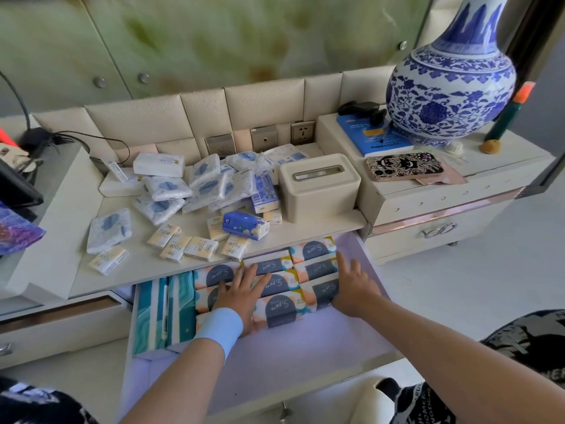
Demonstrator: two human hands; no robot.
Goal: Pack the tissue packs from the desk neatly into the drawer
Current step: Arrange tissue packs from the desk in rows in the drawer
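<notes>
Squaring the packs (281, 307) in the drawer (321, 356)
Left hand (241, 293) lies flat, fingers straight, on the rows at the drawer's back edge; right hand (351, 289), fingers spread, presses the block's right side, likely to close gaps and keep rows tight. Loose packs (201, 185) crowd the desk (146, 270), so packing looks roughly half done

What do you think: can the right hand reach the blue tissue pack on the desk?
Probably yes: the right hand rests in the drawer; the blue tissue pack lies uncovered near the edge of the desk.
</notes>
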